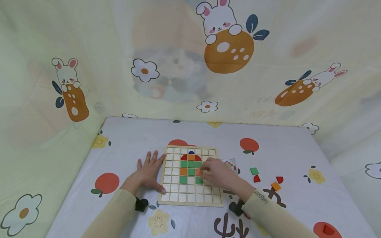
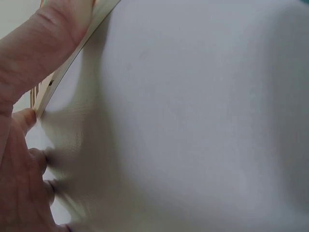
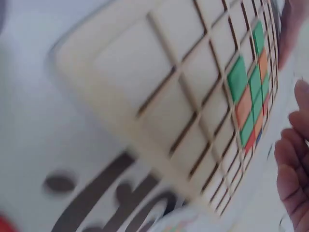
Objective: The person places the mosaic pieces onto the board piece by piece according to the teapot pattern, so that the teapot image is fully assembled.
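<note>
A square wooden grid board (image 1: 190, 204) lies on the table, with green, orange, red and blue pieces filling several cells of its upper middle. My left hand (image 1: 149, 173) is spread along the board's left side, fingertips and thumb at the frame; the left wrist view shows the thumb (image 2: 53, 41) against the wooden edge. Over the right part of the grid is my right hand (image 1: 221, 173), its fingertips right at an orange square tile (image 1: 198, 172). In the right wrist view the fingers (image 3: 289, 183) are loosely bent, apart from the thumb, and no piece shows between them.
Right of the board lie a loose green tile (image 1: 254, 171), red pieces (image 1: 257, 178) and an orange tile (image 1: 275, 186). Another red piece (image 1: 328, 229) is near the front right. A patterned sheet (image 1: 232, 162) sticks out behind my right hand. Printed curtains enclose the table.
</note>
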`<control>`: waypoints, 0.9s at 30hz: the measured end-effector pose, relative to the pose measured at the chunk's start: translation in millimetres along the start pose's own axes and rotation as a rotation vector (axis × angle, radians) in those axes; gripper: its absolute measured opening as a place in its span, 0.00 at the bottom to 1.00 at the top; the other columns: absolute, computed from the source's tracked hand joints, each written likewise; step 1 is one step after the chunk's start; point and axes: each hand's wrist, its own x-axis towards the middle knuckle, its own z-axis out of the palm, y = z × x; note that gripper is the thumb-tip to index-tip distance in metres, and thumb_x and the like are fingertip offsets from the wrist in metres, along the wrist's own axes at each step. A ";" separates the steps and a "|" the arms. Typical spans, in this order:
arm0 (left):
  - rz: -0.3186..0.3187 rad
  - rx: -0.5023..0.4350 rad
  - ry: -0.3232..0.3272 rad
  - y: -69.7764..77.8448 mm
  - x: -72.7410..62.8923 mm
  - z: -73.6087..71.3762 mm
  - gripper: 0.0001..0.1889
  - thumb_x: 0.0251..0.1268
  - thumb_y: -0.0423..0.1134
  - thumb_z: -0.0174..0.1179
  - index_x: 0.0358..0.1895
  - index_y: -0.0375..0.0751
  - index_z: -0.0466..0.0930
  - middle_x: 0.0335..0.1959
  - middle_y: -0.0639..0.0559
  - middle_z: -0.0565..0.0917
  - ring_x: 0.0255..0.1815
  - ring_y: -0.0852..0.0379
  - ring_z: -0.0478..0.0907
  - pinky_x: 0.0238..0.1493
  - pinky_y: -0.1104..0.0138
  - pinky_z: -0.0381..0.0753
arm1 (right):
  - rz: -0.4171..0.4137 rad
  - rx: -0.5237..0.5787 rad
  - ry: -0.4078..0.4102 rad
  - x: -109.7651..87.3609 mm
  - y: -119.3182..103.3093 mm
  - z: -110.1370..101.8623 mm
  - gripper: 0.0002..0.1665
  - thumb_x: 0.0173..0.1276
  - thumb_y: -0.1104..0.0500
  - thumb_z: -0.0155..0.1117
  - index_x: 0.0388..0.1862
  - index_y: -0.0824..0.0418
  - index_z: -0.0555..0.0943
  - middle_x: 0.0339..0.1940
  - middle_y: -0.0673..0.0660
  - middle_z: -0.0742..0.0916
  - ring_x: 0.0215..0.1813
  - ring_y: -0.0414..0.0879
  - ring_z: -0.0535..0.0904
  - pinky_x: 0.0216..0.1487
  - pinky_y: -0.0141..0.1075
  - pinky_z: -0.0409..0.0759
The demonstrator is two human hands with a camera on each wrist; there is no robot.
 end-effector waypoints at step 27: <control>0.006 -0.011 -0.004 1.9 -3.8 -4.5 0.73 0.33 0.57 0.86 0.84 0.46 0.46 0.85 0.35 0.40 0.85 0.30 0.31 0.75 0.26 0.33 | 0.316 0.029 0.153 -76.2 169.9 -46.7 0.20 0.71 0.65 0.67 0.60 0.67 0.81 0.43 0.61 0.86 0.43 0.51 0.78 0.41 0.38 0.83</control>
